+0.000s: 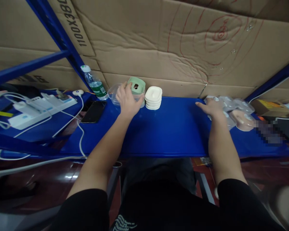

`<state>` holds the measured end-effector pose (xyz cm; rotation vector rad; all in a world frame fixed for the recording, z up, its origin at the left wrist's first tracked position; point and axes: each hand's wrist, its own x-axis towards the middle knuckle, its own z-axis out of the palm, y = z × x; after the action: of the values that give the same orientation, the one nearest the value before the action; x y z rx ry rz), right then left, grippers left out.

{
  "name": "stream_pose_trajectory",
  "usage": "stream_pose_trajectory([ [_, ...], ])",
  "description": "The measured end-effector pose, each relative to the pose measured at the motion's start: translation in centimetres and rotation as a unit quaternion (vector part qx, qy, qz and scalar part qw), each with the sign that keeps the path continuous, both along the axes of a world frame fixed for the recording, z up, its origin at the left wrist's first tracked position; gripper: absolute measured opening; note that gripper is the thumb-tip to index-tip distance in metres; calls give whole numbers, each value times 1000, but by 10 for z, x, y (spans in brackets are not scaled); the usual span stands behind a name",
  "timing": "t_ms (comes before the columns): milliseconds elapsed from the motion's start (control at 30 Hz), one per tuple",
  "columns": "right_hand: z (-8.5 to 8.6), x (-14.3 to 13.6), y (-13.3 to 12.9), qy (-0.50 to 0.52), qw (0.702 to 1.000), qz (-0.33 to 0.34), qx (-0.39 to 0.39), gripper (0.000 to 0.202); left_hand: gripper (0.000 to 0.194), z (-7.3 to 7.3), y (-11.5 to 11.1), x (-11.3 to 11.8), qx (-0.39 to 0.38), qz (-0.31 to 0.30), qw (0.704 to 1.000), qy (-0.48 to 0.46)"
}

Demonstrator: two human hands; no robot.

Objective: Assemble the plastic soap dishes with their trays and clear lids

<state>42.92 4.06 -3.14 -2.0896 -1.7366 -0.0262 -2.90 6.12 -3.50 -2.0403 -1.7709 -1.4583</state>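
A green piece with a small dark opening stands at the back of the blue table, with clear plastic containers beside and under it. My left hand rests on this group, fingers curved over the green piece's left side. Just to the right is a stack of cream lids. On the right side, my right hand reaches over clear plastic packages, its thumb spread out to the left and its other fingers partly hidden. Next to them lies a pinkish packaged piece.
A water bottle and a black phone are left of the containers. White power strips with cables lie at the far left. Cardboard walls the back; an open box is at far right.
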Motion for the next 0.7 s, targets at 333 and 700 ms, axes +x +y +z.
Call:
stream_pose_trajectory([
  [333, -13, -123, -11, -37, 975, 216, -38, 86, 90, -3, 0, 1, 17, 3, 999, 48],
  [700, -7, -91, -6, -42, 981, 182, -45, 93, 81, -13, -1, 9, 94, -79, 991, 47],
])
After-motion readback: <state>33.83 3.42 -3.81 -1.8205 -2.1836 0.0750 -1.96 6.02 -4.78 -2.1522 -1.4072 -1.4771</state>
